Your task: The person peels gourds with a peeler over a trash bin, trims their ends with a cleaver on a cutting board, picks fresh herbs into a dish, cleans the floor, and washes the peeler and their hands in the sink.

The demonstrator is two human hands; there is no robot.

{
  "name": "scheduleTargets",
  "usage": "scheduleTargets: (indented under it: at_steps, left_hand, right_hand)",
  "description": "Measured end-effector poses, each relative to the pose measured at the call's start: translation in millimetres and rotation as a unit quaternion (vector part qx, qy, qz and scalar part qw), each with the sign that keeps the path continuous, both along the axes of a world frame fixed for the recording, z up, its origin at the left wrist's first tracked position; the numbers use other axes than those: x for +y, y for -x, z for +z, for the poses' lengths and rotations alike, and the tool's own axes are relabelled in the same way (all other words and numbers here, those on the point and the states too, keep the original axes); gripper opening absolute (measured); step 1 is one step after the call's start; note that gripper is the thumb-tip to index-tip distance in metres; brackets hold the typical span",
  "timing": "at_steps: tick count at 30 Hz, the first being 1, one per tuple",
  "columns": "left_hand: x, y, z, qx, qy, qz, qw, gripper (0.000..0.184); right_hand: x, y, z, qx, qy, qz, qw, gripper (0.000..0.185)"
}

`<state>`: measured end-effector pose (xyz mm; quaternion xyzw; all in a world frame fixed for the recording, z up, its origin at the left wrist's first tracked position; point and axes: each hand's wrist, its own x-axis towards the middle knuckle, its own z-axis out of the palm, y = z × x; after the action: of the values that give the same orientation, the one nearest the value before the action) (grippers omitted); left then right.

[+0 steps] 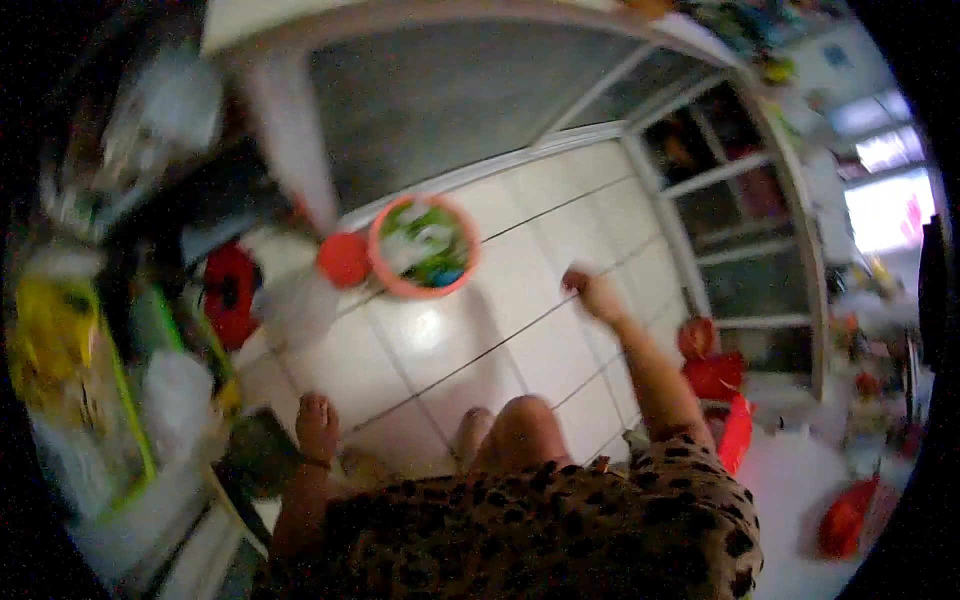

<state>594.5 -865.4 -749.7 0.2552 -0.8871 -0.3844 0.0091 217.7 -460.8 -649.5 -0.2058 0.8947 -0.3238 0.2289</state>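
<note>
My right hand (592,293) hangs over the tiled floor on the right, its fingers curled in and blurred; nothing shows in it. On the left, my left hand (317,430) hangs low beside my body, too smeared to make out its fingers. Neither hand touches anything that I can see. Ahead on the floor stands a round pink-orange basin (472,262) holding leafy greens, a whitish piece and something blue. A small red round object (343,260) sits against its left side. My bent knee (528,425) shows below.
White floor tiles (540,240) run up to a grey-paneled cabinet (440,110). A white-framed shelf unit (745,250) stands right, with red items (715,375) near its foot. Bags (75,350) and a red-and-black object (230,295) crowd the left. A bright window (888,215) is far right.
</note>
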Motion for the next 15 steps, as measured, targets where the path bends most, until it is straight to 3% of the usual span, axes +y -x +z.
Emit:
scheduleTargets:
  at_steps: [1,2,3,4,7,8,10,11,12,15]
  left_hand:
    - [7.1,-6.7,-10.7,-0.012,0.014,-0.044,0.999,0.015]
    - [15.8,-20.8,-25.6,-0.015,-0.001,-0.076,0.997,0.018]
    - [21.4,-30.0,-34.9,-0.021,-0.01,-0.101,0.995,0.021]
    - [26.3,-37.9,-47.6,-0.026,-0.01,-0.126,0.992,0.024]
    - [56.0,-1.8,48.5,-0.095,0.029,-0.051,0.994,0.027]
    - [46.2,-4.2,26.2,-0.107,0.181,-0.085,0.974,0.028]
    - [35.1,-1.6,0.6,-0.139,0.494,-0.102,0.852,0.03]
    - [21.7,22.6,64.3,-0.204,0.241,-0.067,0.946,0.029]
    - [19.1,45.2,104.9,-0.239,0.162,-0.032,0.957,0.029]
    - [24.8,99.3,193.3,-0.263,0.123,0.008,0.957,0.026]
  right_hand:
    - [41.3,-29.3,-3.7,0.05,-0.12,0.046,0.99,0.021]
    - [98.3,-65.1,-32.3,0.003,-0.302,0.141,0.943,0.022]
    - [129.5,-116.7,-9.1,-0.101,-0.367,0.108,0.919,0.021]
    - [161.2,-156.7,1.5,-0.155,-0.386,0.109,0.903,0.022]
    - [241.0,-262.1,45.7,-0.284,-0.402,0.089,0.866,0.027]
    - [254.6,-290.1,62.7,-0.316,-0.401,0.073,0.857,0.029]
    - [280.1,-327.5,94.2,-0.365,-0.382,0.028,0.849,0.032]
    - [291.2,-342.4,107.9,-0.38,-0.372,0.006,0.847,0.034]
    - [302.7,-350.9,120.3,-0.386,-0.36,-0.014,0.849,0.035]
    - [324.3,-338.3,145.5,-0.352,-0.315,-0.067,0.879,0.041]
